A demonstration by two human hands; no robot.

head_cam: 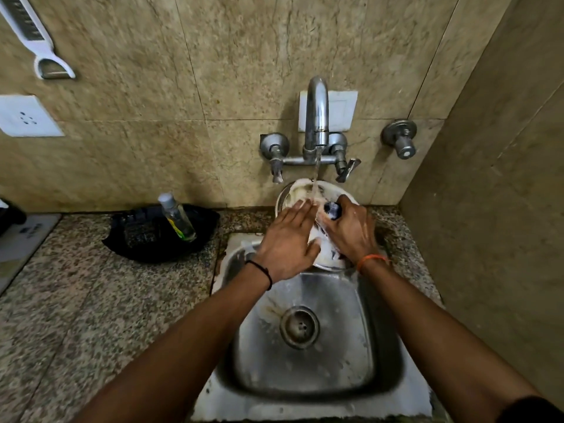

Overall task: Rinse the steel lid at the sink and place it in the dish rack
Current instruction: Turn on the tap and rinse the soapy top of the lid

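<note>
The round steel lid (300, 190), white with soap foam, is held tilted under the running tap (317, 117) at the back of the steel sink (345, 361). My right hand (351, 230) grips its dark knob (332, 210). My left hand (290, 239) lies flat on the lid's face with fingers spread, in the stream of water. The lower part of the lid is hidden behind both hands. No dish rack shows in the head view.
A black tray (146, 239) with a clear bottle (177, 216) sits on the granite counter (76, 315) to the left. A white peeler (39, 44) and a socket (26, 116) are on the tiled wall. A side wall closes in on the right.
</note>
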